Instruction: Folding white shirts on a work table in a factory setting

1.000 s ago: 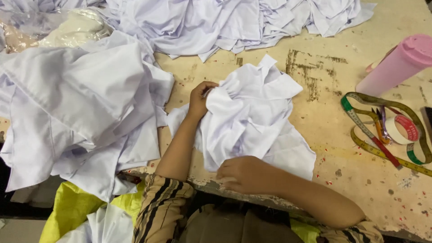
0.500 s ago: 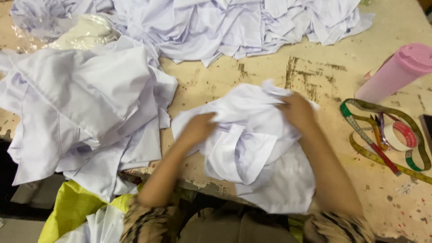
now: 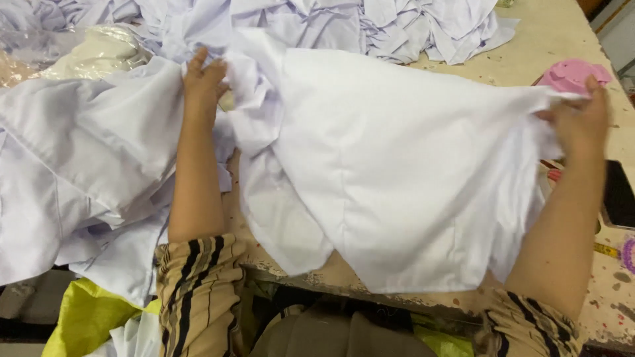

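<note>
Cloth this light and limp sags between grips, so your left hand (image 3: 205,79) and right hand (image 3: 579,119) keep fingers pinched shut on opposite edges of the white garment piece (image 3: 397,172), spread above the desk (image 3: 562,39).

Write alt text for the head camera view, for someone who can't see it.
Two bare hands stretch a white garment wide above a worn table: left hand grips one edge, right hand the other. More white garments are heaped left and behind; a pink bottle stands at right.

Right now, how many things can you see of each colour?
White: 3, the spread garment held by both hands, the pile at left, the heap at the back.
Pink: 1, a bottle.
Black: 1, a flat thing.
Yellow: 1, a bag.
Total: 6
</note>
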